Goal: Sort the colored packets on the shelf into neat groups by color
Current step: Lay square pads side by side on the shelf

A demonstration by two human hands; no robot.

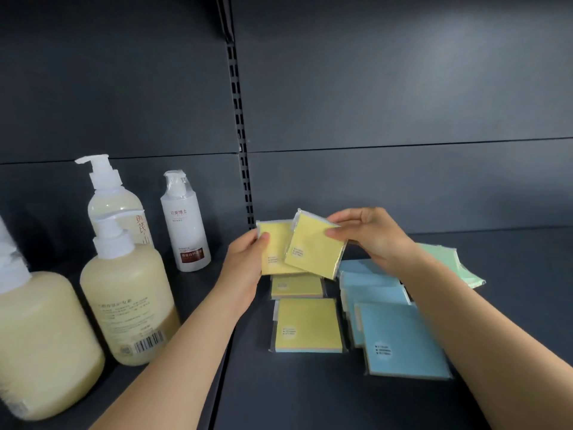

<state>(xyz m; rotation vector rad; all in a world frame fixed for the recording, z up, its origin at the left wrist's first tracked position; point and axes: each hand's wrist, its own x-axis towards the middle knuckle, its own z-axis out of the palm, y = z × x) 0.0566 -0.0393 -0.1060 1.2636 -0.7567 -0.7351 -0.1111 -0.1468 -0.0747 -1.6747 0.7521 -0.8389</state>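
My left hand (248, 259) grips a yellow packet (277, 248) above the shelf. My right hand (369, 234) pinches a second yellow packet (316, 249) by its top corner; it overlaps the first one. Below them two more yellow packets (297, 285) (308, 324) lie flat on the dark shelf (294, 389). To their right several blue packets (400, 339) lie in an overlapping row. Green packets (446, 259) lie behind my right forearm, partly hidden by it.
Pump bottles of pale yellow liquid (124, 293) (40, 342) stand at the left, with a clear pump bottle (114, 203) and a white bottle (186, 225) behind them. A slotted upright (240, 125) divides the dark back panel.
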